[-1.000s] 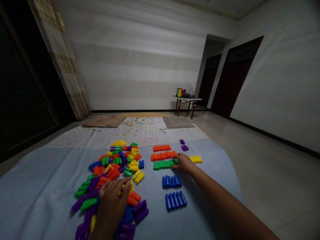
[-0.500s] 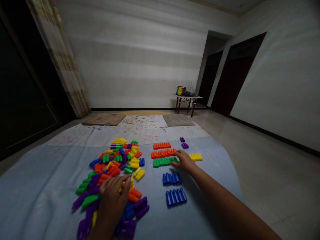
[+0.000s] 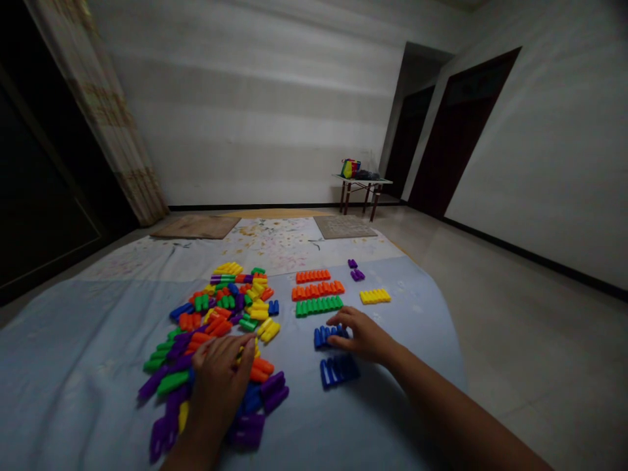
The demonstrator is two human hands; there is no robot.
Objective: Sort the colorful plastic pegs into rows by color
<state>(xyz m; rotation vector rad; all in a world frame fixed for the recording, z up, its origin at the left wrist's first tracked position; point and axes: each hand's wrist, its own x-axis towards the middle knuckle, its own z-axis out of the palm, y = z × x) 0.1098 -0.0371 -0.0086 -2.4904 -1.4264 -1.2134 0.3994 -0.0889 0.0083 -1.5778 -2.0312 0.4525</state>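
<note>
My left hand (image 3: 220,366) lies over a heap of small plastic blocks, joined in short strips of orange, green, purple, blue and yellow. Its fingers are bent with the thumb apart, close to some yellow blocks (image 3: 255,348); no held block shows. My right hand (image 3: 360,333) is open over the right end of a blue row (image 3: 321,337), thumb and forefinger spread; whether it touches the row I cannot tell. Nearer me is a second blue row (image 3: 338,371). Beyond the hand lie a green row (image 3: 318,306) and two orange rows (image 3: 318,290).
A yellow row (image 3: 375,296) and small purple pieces (image 3: 357,275) lie at the right. The cloth-covered table (image 3: 402,405) has two mats (image 3: 196,227) at its far end. By the wall stands a small table (image 3: 363,180) with a colourful bag on it.
My right hand has come back from the end of the green row to the nearer blue row. My left hand stays over the heap. The view has shifted slightly.
</note>
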